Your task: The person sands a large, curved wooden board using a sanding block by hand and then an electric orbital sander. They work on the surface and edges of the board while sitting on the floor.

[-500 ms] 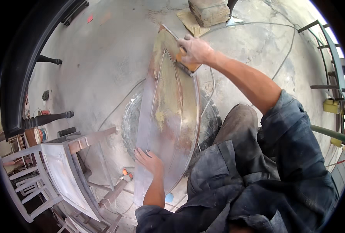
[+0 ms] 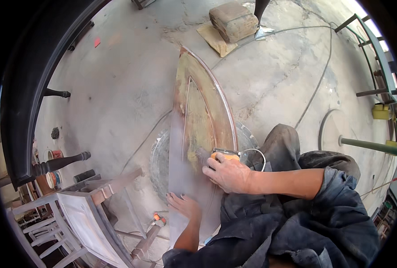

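Observation:
A long wooden panel (image 2: 199, 107) with one straight and one curved edge lies on a round dark support (image 2: 160, 156). Grooves outline its inner field; the far part is yellow-brown, the near part dusty grey. My right hand (image 2: 229, 175) grips an orange electric sander (image 2: 226, 154), which rests on the panel near its curved edge. A pale cord (image 2: 262, 154) loops off the tool's right side. Flat on the near left part of the panel lies my left hand (image 2: 184, 206), fingers spread. The sander's base is mostly hidden under my hand.
A grey wooden chair (image 2: 51, 228) stands at the near left, and black furniture (image 2: 17, 102) with turned legs behind it. A stone block (image 2: 234, 22) sits on the floor ahead. A cable (image 2: 317, 98) runs across the floor at the right, near a round disc with a green pole (image 2: 370, 146).
My right hand has drawn the sander from the panel's far end back toward me. My left hand stays flat on the panel. The view has shifted slightly.

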The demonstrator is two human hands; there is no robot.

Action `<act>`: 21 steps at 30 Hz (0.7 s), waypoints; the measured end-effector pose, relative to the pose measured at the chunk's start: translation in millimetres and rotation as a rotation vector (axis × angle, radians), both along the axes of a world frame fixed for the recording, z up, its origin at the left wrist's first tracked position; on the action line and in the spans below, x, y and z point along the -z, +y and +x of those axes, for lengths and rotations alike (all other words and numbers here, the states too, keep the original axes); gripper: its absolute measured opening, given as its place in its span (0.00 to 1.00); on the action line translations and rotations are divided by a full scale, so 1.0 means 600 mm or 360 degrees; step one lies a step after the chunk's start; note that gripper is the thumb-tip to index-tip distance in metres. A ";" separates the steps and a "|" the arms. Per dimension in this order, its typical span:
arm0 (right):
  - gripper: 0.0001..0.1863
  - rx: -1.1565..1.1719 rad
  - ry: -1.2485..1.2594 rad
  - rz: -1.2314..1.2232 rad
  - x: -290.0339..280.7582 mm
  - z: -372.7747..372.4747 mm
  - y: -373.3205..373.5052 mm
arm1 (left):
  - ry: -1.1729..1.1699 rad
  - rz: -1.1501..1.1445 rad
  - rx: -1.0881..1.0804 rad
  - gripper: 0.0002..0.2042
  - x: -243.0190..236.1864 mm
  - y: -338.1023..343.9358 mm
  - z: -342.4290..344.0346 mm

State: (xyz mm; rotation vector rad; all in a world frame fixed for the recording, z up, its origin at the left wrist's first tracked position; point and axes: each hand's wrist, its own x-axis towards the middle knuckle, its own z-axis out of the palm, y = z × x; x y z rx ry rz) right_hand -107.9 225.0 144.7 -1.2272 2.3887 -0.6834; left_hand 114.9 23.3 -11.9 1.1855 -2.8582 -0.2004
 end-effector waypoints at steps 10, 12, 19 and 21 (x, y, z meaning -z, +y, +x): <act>0.30 0.0571 0.0248 -0.0006 0.025 -0.262 0.071 | 0.0042 0.0041 0.0400 0.31 -0.017 -0.028 -0.154; 0.31 0.0587 0.0202 -0.0141 0.043 -0.304 0.064 | 0.0051 0.0049 0.0493 0.32 -0.025 -0.044 -0.261; 0.33 0.0809 0.0044 -0.0170 0.078 -0.531 0.043 | 0.0237 0.0274 0.0539 0.31 -0.016 -0.006 -0.387; 0.33 0.0728 0.0036 -0.0135 0.082 -0.543 0.023 | 0.0257 0.0243 0.0550 0.30 -0.013 -0.012 -0.380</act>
